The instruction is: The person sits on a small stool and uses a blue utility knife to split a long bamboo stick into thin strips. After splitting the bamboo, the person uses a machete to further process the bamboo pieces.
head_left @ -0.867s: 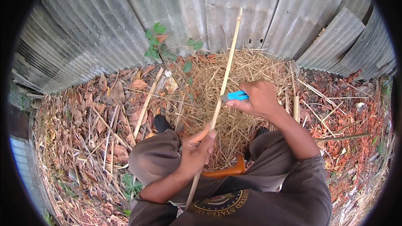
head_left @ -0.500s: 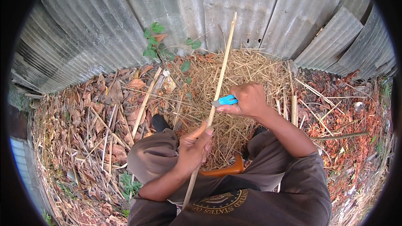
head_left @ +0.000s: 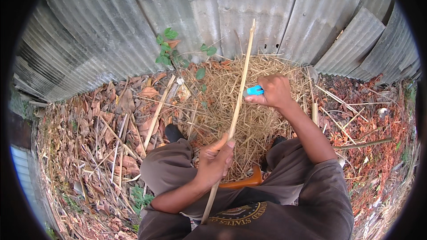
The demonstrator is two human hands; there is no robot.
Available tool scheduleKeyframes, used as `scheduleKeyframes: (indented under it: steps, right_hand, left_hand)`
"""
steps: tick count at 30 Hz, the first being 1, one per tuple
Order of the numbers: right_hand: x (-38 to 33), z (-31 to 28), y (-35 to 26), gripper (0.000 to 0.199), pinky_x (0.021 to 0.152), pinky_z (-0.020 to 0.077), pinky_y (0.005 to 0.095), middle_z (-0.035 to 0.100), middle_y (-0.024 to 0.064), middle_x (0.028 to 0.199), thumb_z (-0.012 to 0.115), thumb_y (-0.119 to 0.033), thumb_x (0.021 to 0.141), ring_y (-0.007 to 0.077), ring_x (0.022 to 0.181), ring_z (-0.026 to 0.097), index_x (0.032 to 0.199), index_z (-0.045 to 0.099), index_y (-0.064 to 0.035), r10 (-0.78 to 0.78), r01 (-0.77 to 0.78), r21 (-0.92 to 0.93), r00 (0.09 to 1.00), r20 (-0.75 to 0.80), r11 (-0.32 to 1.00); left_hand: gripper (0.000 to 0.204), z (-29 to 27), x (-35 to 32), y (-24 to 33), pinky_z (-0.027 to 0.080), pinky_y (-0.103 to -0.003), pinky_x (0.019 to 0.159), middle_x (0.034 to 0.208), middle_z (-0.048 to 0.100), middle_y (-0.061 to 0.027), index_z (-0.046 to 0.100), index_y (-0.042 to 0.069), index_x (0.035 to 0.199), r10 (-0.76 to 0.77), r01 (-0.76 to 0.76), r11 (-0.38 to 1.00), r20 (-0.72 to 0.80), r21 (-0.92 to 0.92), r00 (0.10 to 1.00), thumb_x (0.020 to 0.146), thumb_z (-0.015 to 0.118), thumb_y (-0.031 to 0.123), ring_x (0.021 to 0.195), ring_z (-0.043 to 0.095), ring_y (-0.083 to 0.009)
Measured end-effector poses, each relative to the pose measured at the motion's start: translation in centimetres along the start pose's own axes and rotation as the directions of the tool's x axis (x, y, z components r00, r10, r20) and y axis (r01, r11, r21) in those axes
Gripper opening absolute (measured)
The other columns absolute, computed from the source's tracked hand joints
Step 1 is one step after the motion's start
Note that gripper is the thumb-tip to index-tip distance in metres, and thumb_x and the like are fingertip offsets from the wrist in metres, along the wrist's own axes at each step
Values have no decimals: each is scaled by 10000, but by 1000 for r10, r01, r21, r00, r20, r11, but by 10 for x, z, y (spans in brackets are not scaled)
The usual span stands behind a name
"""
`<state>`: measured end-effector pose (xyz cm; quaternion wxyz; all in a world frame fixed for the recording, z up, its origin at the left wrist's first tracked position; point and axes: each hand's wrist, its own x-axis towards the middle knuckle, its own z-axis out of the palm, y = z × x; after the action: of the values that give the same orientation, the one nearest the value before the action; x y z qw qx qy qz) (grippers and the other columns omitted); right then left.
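My left hand [head_left: 214,162] is closed round the lower half of a long, pale bamboo strip [head_left: 242,86]. The strip slants from my lap up toward the metal fence, its far tip in front of the sheets. To the right of the strip, my right hand [head_left: 275,91] grips a utility knife with a light blue handle [head_left: 255,90]. Its short grey blade points left at the strip's right edge, about midway along the part beyond my left hand. Whether the blade touches the strip, I cannot tell.
A corrugated metal fence [head_left: 258,4] curves across the far side. Thin shavings [head_left: 262,129] are heaped between my feet, with dry leaves [head_left: 129,100] at left. Loose sticks [head_left: 159,111] lie on both sides. Part of an orange-brown curved object [head_left: 249,180] shows between my legs. A green plant [head_left: 165,46] grows by the fence.
My right hand with the knife has moved up and to the right, farther along the strip from my left hand. The strip and left hand have shifted slightly right in view.
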<state>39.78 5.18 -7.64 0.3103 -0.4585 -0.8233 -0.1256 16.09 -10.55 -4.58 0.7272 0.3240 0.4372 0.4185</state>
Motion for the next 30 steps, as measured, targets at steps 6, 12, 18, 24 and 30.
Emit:
scheduleKeyframes:
  steps: [6, 12, 18, 24, 30]
  right_hand:
    - [3, 2, 6, 758, 426, 420, 409, 468, 76, 453, 459, -848, 706, 280, 430, 538, 566, 532, -106, 6, -6, -7, 999, 40, 1000]
    - [3, 14, 28, 762, 412, 417, 395, 472, 68, 444, 452, -851, 709, 266, 413, 531, 536, 512, -111, 35, -34, -57, 999, 15, 998]
    - [6, 13, 86, 757, 422, 440, 385, 491, 69, 435, 432, -822, 760, 245, 393, 534, 547, 560, -107, 253, -250, -168, 968, -7, 954]
    - [-4, 0, 104, 749, 469, 461, 423, 546, 102, 483, 429, -785, 795, 295, 474, 588, 616, 606, -80, 289, -287, -191, 957, -18, 939]
    - [-25, -8, 147, 687, 516, 478, 441, 600, 124, 551, 456, -729, 817, 320, 549, 620, 698, 658, -83, 421, -413, -327, 906, -50, 850]
  left_hand:
    - [139, 5, -2, 1, 316, -176, 346, 587, 458, 48, 643, 129, 1041, 6, -6, 1000, -17, 8, 1000, 978, 551, 212, 419, 392, -13]
    - [166, 4, -3, -4, 315, -182, 348, 590, 457, 48, 643, 123, 1089, 11, -11, 1000, 21, 22, 1000, 979, 549, 204, 420, 392, -14]
    - [171, 13, -15, -8, 314, -179, 363, 593, 462, 49, 627, 64, 1010, -32, 23, 992, 71, 126, 997, 983, 544, 212, 426, 390, -11]
    - [185, 20, -20, -10, 289, -189, 371, 584, 457, 62, 629, 48, 955, -59, 46, 993, 120, 107, 991, 987, 538, 206, 437, 374, -3]
    - [190, 21, -26, -27, 308, -194, 397, 585, 451, 38, 629, 52, 1099, 33, -78, 975, 210, 210, 977, 989, 526, 168, 438, 386, -23]
